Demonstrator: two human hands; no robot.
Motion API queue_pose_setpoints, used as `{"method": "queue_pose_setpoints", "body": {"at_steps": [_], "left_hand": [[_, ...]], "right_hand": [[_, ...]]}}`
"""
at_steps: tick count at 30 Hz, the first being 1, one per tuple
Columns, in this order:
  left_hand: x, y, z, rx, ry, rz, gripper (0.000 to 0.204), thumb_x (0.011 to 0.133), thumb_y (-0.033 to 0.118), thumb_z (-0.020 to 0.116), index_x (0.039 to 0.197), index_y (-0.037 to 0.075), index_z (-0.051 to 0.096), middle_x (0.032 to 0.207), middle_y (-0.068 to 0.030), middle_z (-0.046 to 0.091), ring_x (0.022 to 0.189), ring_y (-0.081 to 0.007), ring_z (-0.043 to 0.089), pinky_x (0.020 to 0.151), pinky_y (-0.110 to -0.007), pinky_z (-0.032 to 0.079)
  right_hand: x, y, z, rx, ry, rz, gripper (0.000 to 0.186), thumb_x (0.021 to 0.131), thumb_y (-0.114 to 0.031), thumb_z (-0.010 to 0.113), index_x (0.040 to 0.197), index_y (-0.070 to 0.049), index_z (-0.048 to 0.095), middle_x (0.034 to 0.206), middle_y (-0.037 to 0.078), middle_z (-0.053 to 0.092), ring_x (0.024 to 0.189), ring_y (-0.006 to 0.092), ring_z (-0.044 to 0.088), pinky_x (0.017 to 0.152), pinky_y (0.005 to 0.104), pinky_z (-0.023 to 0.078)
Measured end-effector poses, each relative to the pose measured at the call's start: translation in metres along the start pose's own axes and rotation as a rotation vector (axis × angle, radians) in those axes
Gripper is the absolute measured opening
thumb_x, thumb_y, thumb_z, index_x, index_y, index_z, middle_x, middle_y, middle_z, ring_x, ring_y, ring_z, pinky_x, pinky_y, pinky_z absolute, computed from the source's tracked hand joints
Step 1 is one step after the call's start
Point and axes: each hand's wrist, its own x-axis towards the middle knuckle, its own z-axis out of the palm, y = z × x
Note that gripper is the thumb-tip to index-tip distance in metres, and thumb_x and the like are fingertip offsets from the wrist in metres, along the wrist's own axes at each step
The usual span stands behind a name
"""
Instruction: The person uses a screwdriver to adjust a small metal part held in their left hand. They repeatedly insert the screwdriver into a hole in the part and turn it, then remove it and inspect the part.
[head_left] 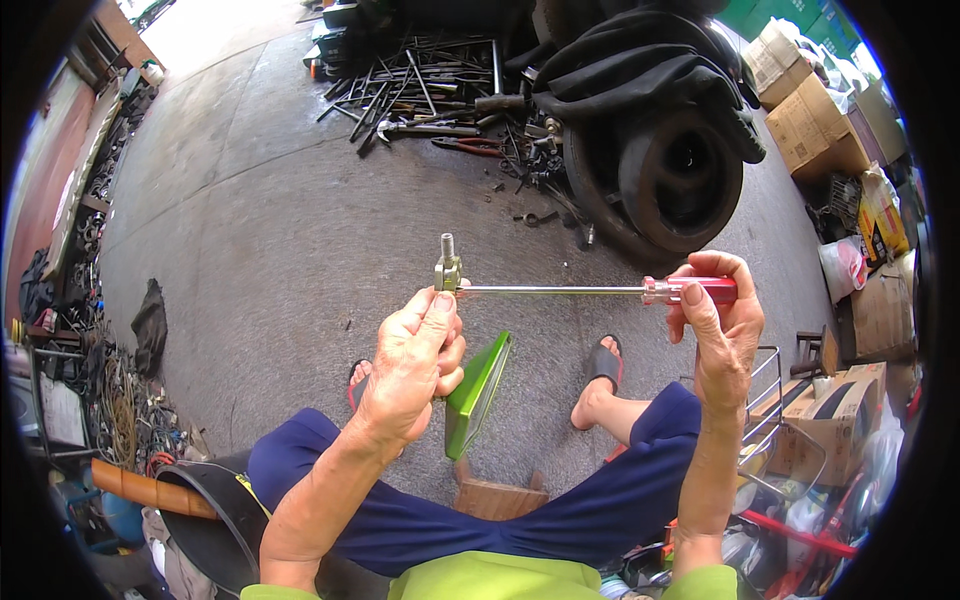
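My left hand point(415, 355) pinches a small brass-coloured metal fitting point(448, 274) with a threaded stud pointing up. My right hand point(715, 320) is closed round the red, clear-collared handle of a screwdriver point(550, 290). Its long shaft runs level to the left, and the tip meets the fitting's side just above my left thumb. Whether the tip sits in a slot is too small to tell. Just right of my left hand's curled fingers stands a bright green, shallow panel-like piece point(478, 395), tilted, its lower end near a small wooden stool point(500, 497); its support is unclear.
Ahead lie a heap of hand tools point(420, 85), red-handled pliers point(467, 147) and black rubber tyres point(680, 180). Cardboard boxes point(810, 125) and a wire rack point(770, 400) line the right. A black bucket point(215, 520) stands at lower left, near tangled scrap point(120, 400).
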Motion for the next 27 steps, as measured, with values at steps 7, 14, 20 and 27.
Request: {"method": "queue_pose_setpoints", "body": {"at_steps": [7,14,20,27], "left_hand": [[-0.003,0.001,0.009,0.067,0.018,0.076,0.029,0.102,0.023,0.048,0.124,0.006,0.054,0.074,0.0065,0.041,0.051,0.0001,0.030,0.041,-0.018,0.024],[-0.005,0.002,0.013,0.113,0.024,0.111,0.029,0.102,0.025,0.048,0.124,0.006,0.054,0.071,0.0082,0.040,0.051,0.0006,0.030,0.040,-0.018,0.024],[-0.005,0.002,0.013,0.109,0.038,0.118,0.029,0.102,0.025,0.047,0.124,0.007,0.053,0.071,0.0082,0.040,0.051,0.0006,0.030,0.041,-0.017,0.024],[-0.008,0.004,0.015,0.122,0.043,0.125,0.032,0.103,0.024,0.046,0.127,0.004,0.052,0.072,0.0067,0.039,0.052,-0.0003,0.030,0.042,-0.018,0.024]], "right_hand": [[-0.002,0.002,-0.011,-0.004,0.002,0.040,0.031,0.089,-0.030,0.071,0.092,-0.004,0.054,0.058,0.002,0.058,0.043,0.0056,0.050,0.039,0.0183,0.037],[-0.002,0.002,-0.010,0.020,0.025,0.080,0.031,0.089,-0.029,0.070,0.090,-0.003,0.054,0.061,0.004,0.059,0.040,0.0057,0.049,0.036,0.0186,0.034],[-0.001,0.001,-0.003,0.137,-0.016,-0.006,0.031,0.089,-0.021,0.070,0.105,-0.001,0.053,0.089,0.010,0.065,0.052,0.0065,0.056,0.040,0.0192,0.040],[-0.003,0.010,-0.003,0.078,0.076,0.040,0.027,0.090,-0.028,0.069,0.092,-0.003,0.059,0.060,-0.001,0.056,0.037,0.0031,0.045,0.033,0.0165,0.031]]}}
